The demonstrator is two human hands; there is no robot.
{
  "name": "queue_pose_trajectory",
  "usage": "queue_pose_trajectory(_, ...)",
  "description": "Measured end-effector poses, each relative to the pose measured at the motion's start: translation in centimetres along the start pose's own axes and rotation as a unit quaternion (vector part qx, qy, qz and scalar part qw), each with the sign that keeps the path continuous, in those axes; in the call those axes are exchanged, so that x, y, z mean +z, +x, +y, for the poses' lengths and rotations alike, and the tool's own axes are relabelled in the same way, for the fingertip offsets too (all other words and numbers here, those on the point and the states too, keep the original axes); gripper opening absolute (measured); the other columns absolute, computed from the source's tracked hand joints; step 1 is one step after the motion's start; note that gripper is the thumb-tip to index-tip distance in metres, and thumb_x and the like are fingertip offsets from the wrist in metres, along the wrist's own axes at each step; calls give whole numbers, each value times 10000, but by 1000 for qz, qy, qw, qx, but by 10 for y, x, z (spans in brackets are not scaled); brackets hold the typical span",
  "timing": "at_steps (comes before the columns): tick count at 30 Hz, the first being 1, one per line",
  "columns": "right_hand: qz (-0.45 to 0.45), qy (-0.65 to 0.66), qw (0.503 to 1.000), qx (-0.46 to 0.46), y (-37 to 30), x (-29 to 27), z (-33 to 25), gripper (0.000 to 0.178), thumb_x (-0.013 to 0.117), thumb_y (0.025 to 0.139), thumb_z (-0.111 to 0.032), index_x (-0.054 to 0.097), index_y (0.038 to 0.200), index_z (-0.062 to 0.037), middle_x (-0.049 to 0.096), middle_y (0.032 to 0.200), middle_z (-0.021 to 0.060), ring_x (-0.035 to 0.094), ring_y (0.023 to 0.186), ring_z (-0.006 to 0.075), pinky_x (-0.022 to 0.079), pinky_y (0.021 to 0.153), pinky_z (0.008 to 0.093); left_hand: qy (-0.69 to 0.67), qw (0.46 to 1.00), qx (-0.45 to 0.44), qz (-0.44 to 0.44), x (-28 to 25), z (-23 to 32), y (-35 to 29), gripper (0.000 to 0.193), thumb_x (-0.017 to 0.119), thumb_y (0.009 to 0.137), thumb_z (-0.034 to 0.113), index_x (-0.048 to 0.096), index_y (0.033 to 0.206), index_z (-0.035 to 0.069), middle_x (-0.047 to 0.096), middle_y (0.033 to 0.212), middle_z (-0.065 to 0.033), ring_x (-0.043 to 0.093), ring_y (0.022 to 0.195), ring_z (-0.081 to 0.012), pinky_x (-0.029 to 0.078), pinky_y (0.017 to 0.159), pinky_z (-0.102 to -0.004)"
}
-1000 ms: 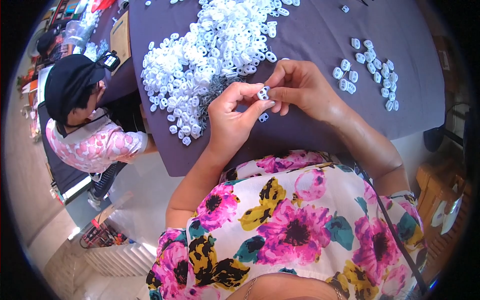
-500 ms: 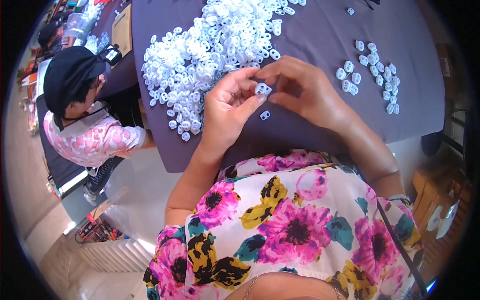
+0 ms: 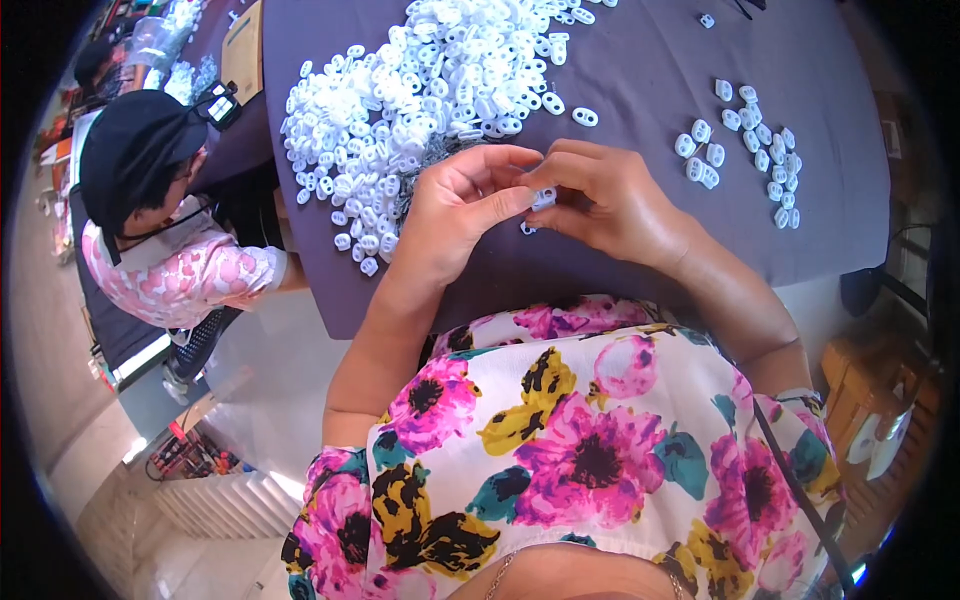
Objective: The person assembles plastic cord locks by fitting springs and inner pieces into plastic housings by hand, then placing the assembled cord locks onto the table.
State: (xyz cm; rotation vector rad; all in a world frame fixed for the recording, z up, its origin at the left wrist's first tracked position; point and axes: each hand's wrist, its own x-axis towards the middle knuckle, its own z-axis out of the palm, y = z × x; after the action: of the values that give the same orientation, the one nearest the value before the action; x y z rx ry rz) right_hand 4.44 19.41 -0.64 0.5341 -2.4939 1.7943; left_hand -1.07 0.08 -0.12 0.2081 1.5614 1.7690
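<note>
Between my hands is a small white plastic two-hole piece [image 3: 543,199], like a cord lock. My right hand [image 3: 615,205] pinches it from the right, thumb below and curled fingers above. From the left, the thumb of my left hand [image 3: 455,205] presses against the same piece, with the left fingers bent behind it. Just under the fingertips, another small white piece [image 3: 528,229] lies on the cloth, partly covered by my right thumb. A big heap of white two-hole pieces [image 3: 400,95] spreads beyond my left hand, with small grey parts [image 3: 437,152] at its near edge.
A dark cloth [image 3: 640,90] covers the table. Toward the right lies a loose group of white pieces [image 3: 765,150], with a single piece [image 3: 707,20] farther off. A person in a black cap [image 3: 140,150] sits at the left by another table. A wooden stool [image 3: 860,390] stands at lower right.
My hands have drawn together around the white piece, and my right fingers now close on it. The piece has shifted slightly right and down. A loose piece now lies apart beside the heap.
</note>
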Motion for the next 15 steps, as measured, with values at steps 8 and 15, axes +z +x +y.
queue_pose_trajectory(8, 25, -3, 998, -55, 0, 5, 3, 213, 733, 730, -27, 630, 916, -28, 602, 822, 111, 604, 723, 286, 488, 611, 346, -2, 999, 32, 10, 6, -3, -8, 259, 646, 870, 22, 628, 1122, -31, 670, 964, -68, 626, 850, -107, 506, 780, -233)
queue_pose_trajectory(15, 85, -119, 986, 79, 1, -24, 1, 274, 663, 782, 49, 664, 1040, -42, 590, 884, 51, 586, 758, 132, 490, 668, 243, 115, 977, 131, 123, -5, 9, -8, 291, 658, 883, 76, 627, 1164, 12, 648, 861, -12, 576, 757, -60, 471, 712, -199)
